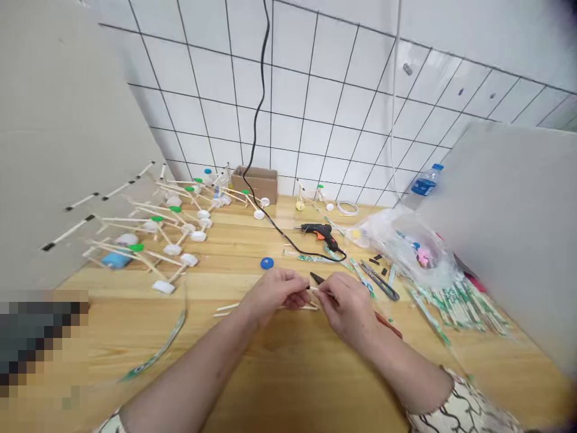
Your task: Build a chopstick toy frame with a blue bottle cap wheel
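My left hand (273, 294) and my right hand (347, 310) meet above the wooden table (288, 385), holding thin pale wooden sticks (297, 307) between them. The fingers of both hands pinch the sticks, and the right fingertips sit at a stick end near a small white piece. A black-tipped tool with a red handle (387, 325) runs beneath my right hand. I cannot tell if that hand holds it. A blue bottle cap (267, 263) lies just beyond my left hand.
Stick frames with white and green bottle caps (171, 237) stand at left. Beyond them are a cardboard box (255, 183), a black-corded hot glue gun (318, 233), a plastic bag (406, 246), striped stick bundles (460, 310) and grey boards (505, 228) at the sides.
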A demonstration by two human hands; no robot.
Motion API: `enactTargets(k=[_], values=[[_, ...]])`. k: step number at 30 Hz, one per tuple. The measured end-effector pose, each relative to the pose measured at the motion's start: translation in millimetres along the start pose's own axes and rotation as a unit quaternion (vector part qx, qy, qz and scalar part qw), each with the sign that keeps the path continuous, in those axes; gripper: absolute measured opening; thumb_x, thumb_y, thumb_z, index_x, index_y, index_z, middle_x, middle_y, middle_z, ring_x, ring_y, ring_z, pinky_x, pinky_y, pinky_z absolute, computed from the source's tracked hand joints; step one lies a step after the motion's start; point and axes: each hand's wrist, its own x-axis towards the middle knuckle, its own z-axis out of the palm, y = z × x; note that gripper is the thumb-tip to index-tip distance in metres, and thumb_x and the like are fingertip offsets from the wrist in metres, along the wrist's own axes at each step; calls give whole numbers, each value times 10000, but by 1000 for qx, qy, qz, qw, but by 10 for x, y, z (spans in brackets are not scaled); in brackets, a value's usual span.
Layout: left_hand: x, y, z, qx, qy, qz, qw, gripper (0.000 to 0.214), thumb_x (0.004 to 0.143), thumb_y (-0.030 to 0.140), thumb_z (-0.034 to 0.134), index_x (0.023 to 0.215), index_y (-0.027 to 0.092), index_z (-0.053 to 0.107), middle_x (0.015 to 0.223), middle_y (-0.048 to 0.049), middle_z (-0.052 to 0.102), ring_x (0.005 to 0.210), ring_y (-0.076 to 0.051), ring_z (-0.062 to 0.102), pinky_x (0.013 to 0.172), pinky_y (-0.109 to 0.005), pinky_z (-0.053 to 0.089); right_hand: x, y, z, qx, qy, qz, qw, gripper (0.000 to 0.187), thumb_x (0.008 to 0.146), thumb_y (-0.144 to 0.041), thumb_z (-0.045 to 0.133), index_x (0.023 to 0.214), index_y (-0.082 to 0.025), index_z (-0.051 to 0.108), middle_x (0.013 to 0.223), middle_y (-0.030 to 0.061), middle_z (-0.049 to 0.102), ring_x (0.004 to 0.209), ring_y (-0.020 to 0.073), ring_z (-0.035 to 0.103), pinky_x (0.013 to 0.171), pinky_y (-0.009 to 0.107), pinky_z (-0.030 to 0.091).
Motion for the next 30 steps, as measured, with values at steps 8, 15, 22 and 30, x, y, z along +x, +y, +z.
enactTargets(k=[8,15,22,30], values=[[-3,3,-11,-2,8,1,1000,379,536,481,718,549,115,625,561,-36,660,505,-92,541,546,-224,403,3,-29,16,-30,26,-49,998,198,828,-131,492,636,-173,515,604,41,560,591,147,476,566,262,341],[11,-12,-11,-7,13,-6,1000,393,542,494,714,579,114,622,584,-53,679,510,-100,552,557,-234,408,23,-57,7,-30,47,-73,996,202,819,-95,479,638,-184,494,592,37,555,584,141,467,567,257,339],[8,-5,-3,-14,11,-14,1000,410,530,510,718,598,121,607,572,-53,677,504,-107,553,550,-239,407,18,-62,-6,-18,54,-82,995,204,799,-60,467,637,-182,495,611,46,570,594,144,471,573,263,352],[19,-8,-14,-18,20,-12,1000,466,578,588,669,623,132,585,582,-69,679,516,-133,578,556,-256,416,42,-8,-3,44,52,4,998,178,812,-164,516,635,-186,513,577,18,542,566,134,481,547,252,361]])
